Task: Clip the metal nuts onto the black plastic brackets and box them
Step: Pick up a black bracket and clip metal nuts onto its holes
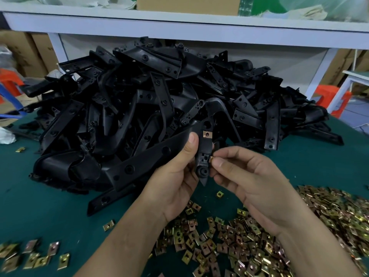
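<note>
My left hand (177, 172) grips a black plastic bracket (204, 150) upright in front of the pile. One brass-coloured metal nut (207, 134) sits clipped on the bracket's upper part. My right hand (245, 176) pinches a second metal nut (211, 159) between thumb and forefinger against the bracket's right edge, lower down. A big heap of black brackets (151, 108) fills the middle of the green table. Loose metal nuts (259, 242) lie spread under and to the right of my hands.
The green table (40, 196) carries a few stray nuts (32, 256) at the lower left. A white shelf frame (179, 27) runs across the back with a cardboard box on it. Orange stools (333, 98) and cartons stand beyond the table's sides.
</note>
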A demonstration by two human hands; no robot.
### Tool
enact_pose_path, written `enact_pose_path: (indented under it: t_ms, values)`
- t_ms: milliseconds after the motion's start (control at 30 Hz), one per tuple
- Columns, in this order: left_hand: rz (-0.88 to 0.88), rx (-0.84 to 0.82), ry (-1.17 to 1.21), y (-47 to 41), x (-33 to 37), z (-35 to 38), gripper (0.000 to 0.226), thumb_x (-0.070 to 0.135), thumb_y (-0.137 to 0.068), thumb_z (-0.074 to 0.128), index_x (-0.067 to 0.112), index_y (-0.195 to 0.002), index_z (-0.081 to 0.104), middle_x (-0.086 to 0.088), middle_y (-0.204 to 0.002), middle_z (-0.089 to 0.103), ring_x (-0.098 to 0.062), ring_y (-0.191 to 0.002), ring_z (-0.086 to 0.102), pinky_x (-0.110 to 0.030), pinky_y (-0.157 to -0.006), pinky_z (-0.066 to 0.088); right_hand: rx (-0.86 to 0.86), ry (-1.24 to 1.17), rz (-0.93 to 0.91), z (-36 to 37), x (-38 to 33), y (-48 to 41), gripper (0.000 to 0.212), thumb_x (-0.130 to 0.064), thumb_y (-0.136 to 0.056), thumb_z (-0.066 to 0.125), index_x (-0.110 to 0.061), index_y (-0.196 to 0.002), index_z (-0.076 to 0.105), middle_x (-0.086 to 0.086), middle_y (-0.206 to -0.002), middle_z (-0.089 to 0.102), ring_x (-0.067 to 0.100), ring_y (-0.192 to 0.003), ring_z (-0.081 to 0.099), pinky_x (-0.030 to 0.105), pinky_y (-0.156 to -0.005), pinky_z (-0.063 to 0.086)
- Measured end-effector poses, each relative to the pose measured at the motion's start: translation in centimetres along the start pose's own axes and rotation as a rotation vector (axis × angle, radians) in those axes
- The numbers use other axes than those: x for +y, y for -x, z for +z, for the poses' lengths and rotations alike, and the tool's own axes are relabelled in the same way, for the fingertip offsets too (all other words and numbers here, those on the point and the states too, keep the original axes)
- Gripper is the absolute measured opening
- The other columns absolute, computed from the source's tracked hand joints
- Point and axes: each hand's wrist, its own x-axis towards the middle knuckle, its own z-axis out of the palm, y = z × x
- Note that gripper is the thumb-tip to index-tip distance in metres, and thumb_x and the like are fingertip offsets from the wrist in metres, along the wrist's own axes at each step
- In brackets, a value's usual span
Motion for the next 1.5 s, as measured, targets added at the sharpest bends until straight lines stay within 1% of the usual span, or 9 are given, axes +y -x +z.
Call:
enact_pose_path:
  t_ms: [200,400,733,867,1000,1067,1133,1300,1500]
  values:
    - [-0.01,-0.003,-0.028,-0.2,-0.3,-0.2,0.047,0.057,-0.074,0.078,0.017,-0.098,0.083,-0.004,-0.1,0.078,-0.014,-0.089,0.075,-0.023,-0.076,0.058,-0.019,-0.018,-0.003,0.0,-0.2,0.1,0.019,-0.02,-0.069,0.08,-0.019,-0.087,0.074,0.009,-0.082,0.071,0.015,-0.073,0.069,0.021,-0.068,0.056]
    - [-0.031,-0.015,0.025,-0.3,-0.7,-0.1,0.036,0.045,-0.082,0.074,0.013,-0.096,0.082,-0.007,-0.099,0.077,-0.017,-0.093,0.075,-0.025,-0.078,0.059,-0.008,0.028,-0.014,-0.6,-0.5,0.1,0.039,-0.019,-0.067,0.08,-0.012,-0.099,0.058,0.008,-0.08,0.072,0.015,-0.072,0.068,0.021,-0.066,0.055]
    - [-0.022,-0.072,0.093,-0.2,-0.8,-0.3,0.036,0.048,-0.087,0.067,0.016,-0.094,0.082,0.0,-0.091,0.076,-0.01,-0.085,0.073,-0.021,-0.078,0.057,-0.058,-0.07,-0.011,-0.2,-0.3,0.1,0.033,-0.014,-0.071,0.078,-0.011,-0.098,0.058,0.011,-0.084,0.072,0.017,-0.076,0.07,0.022,-0.069,0.056]
    - [-0.026,-0.089,0.067,-0.3,-0.9,-0.4,0.037,0.049,-0.084,0.07,0.016,-0.095,0.082,-0.002,-0.096,0.077,-0.015,-0.094,0.074,-0.025,-0.082,0.058,-0.068,-0.011,-0.034,-0.3,-0.4,0.3,0.031,-0.014,-0.073,0.076,-0.011,-0.098,0.057,0.01,-0.083,0.073,0.017,-0.074,0.07,0.023,-0.067,0.056]
    - [-0.066,-0.094,0.026,-0.3,-0.8,-0.4,0.049,0.05,-0.087,0.07,0.01,-0.114,0.077,-0.018,-0.121,0.071,-0.031,-0.117,0.066,-0.032,-0.086,0.059,-0.102,0.094,-0.057,-0.6,-0.7,0.4,0.035,-0.015,-0.073,0.076,-0.008,-0.099,0.053,0.01,-0.078,0.071,0.018,-0.071,0.069,0.024,-0.066,0.056]
    - [-0.099,-0.119,0.008,-0.2,-1.0,-0.4,0.055,0.051,-0.091,0.066,0.006,-0.122,0.071,-0.022,-0.123,0.069,-0.032,-0.106,0.067,-0.034,-0.084,0.059,-0.136,0.131,-0.04,-0.8,-0.9,0.4,0.036,-0.014,-0.073,0.076,-0.007,-0.098,0.051,0.008,-0.074,0.069,0.018,-0.069,0.068,0.024,-0.065,0.055]
    - [-0.128,-0.16,0.003,-0.1,-1.1,-0.3,0.051,0.05,-0.094,0.063,0.007,-0.119,0.073,-0.017,-0.11,0.072,-0.025,-0.09,0.069,-0.032,-0.079,0.058,-0.162,0.153,-0.023,-0.9,-1.0,0.5,0.034,-0.012,-0.073,0.076,-0.008,-0.096,0.051,0.007,-0.072,0.068,0.018,-0.067,0.067,0.025,-0.065,0.055]
    - [-0.136,-0.154,0.045,-0.2,-1.2,-0.2,0.054,0.045,-0.094,0.065,0.001,-0.124,0.069,-0.021,-0.124,0.069,-0.024,-0.101,0.069,-0.03,-0.083,0.057,-0.092,0.117,-0.052,-0.9,-0.8,0.4,0.039,-0.017,-0.069,0.078,-0.01,-0.097,0.051,0.008,-0.073,0.067,0.019,-0.066,0.064,0.026,-0.061,0.053]
    - [-0.141,-0.139,0.103,-0.1,-1.6,0.0,0.05,0.037,-0.091,0.07,0.0,-0.125,0.069,-0.017,-0.116,0.073,-0.021,-0.095,0.074,-0.027,-0.081,0.058,-0.046,0.086,-0.063,-0.4,0.2,0.2,0.042,-0.019,-0.068,0.08,-0.012,-0.098,0.052,0.002,-0.067,0.056,0.007,-0.05,0.047,0.015,-0.047,0.04]
